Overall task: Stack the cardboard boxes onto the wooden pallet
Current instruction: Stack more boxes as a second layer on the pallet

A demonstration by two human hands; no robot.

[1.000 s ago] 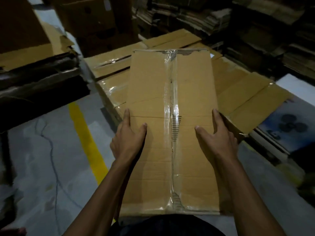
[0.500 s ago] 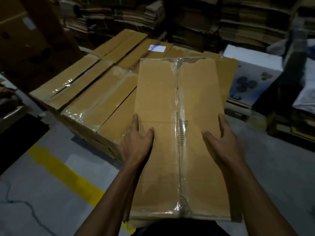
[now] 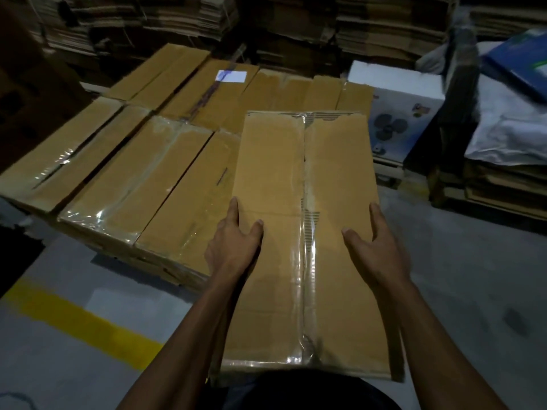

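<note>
I carry a long cardboard box (image 3: pixel 275 179), taped down its middle, lengthwise in front of my body. My left hand (image 3: pixel 233 247) grips its left edge, thumb on top and fingers down the side. My right hand (image 3: pixel 377 250) grips the right edge the same way. The box's far end hangs over the right part of a layer of similar taped boxes (image 3: pixel 133 179) laid side by side on the floor ahead. The wooden pallet under that layer is hidden.
A white fan carton (image 3: pixel 396 113) stands right of the layer, beside piles of flat cardboard and a white bag (image 3: pixel 509 134). Stacks of flattened cartons (image 3: pixel 384 28) line the back. A yellow line (image 3: pixel 80 318) crosses the grey floor at the lower left.
My view has swung left to right and closer, so the layer of boxes now lies straight ahead and left. Both hands keep the same grip on the carried box.
</note>
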